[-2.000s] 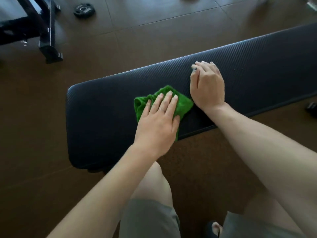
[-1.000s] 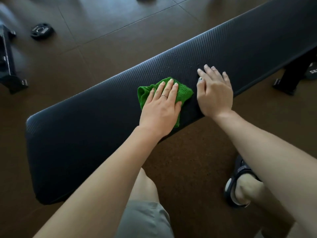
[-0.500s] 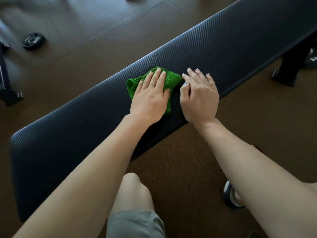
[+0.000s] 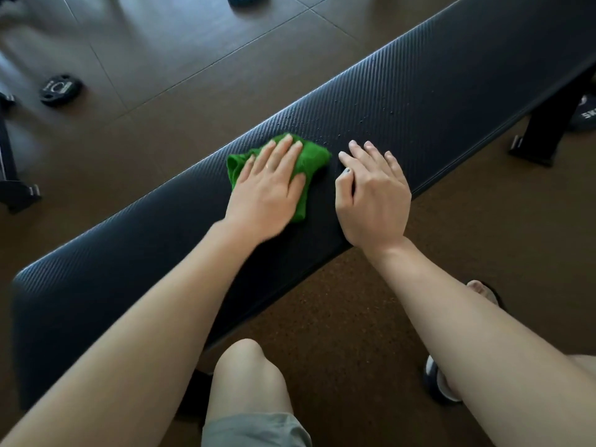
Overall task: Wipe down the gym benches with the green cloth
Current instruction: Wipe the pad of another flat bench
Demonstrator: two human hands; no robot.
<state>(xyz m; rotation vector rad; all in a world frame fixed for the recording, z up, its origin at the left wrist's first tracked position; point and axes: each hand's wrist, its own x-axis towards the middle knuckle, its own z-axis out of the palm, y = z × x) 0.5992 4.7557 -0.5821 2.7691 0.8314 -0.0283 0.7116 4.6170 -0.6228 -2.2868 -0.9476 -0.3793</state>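
The left hand [image 4: 267, 191] presses flat, fingers straight, on the green cloth [image 4: 309, 159], mid-bench; the right hand [image 4: 374, 201] rests open just beside it, bracing on the bench [image 4: 451, 91]. Droplets [image 4: 364, 121] bead farther right, so firm, overlapping strokes should carry that way, with the cloth kept flat.

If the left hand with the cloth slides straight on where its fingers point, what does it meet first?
Probably only the droplets on the bench pad, then its far edge; the left hand and green cloth have nothing else ahead.
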